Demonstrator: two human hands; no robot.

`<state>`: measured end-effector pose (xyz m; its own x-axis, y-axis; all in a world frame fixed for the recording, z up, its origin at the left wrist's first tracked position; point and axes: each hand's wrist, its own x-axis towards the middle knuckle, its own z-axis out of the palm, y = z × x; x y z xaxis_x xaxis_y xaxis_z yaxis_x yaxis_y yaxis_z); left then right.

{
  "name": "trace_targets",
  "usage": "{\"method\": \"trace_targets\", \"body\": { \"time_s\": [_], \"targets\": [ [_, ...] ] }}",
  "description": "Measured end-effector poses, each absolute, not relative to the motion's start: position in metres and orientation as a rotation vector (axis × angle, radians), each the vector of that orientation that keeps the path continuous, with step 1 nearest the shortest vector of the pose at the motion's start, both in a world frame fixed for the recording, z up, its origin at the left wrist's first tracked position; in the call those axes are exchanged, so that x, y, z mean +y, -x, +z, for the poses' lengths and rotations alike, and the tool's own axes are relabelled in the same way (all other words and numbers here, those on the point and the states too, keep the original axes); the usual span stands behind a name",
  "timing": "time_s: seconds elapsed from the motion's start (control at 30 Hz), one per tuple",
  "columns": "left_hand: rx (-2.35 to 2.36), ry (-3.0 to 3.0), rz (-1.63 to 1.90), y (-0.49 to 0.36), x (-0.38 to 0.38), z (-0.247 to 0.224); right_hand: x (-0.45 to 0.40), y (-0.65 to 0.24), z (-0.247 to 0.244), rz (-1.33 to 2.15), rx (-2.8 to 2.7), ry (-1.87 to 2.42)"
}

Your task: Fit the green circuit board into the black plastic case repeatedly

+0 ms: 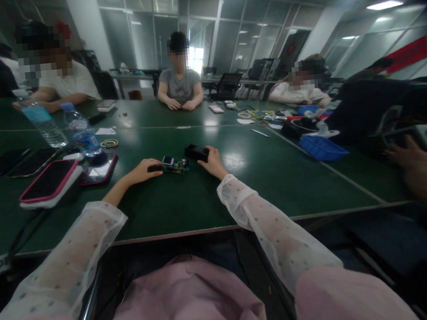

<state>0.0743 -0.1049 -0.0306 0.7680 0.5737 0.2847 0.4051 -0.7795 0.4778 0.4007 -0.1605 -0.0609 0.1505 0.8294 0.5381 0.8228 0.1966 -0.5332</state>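
A small green circuit board [176, 165] with a little screen lies between my hands on the dark green table [157, 205]. My left hand [144, 170] is closed on a dark part at the board's left end. Just right of the board, my right hand [213, 161] grips a black case [196, 152] by its right end. A short gap separates the case from the board.
Two water bottles [82, 135] and several phones [49, 181] occupy the left side. At the right are a blue basket [321, 147], tangled cables [254, 115] and another person's hand [415, 153] by a metal box. Other people sit across the table.
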Motion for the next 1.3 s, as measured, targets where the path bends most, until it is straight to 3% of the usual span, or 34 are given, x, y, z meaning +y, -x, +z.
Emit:
{"method": "trace_targets", "body": {
  "time_s": [1.3],
  "targets": [
    [0.758,-2.596,0.6,-0.074,-0.101,-0.034,-0.168,-0.395,-0.048,-0.102,-1.578,1.543]
  ]
}}
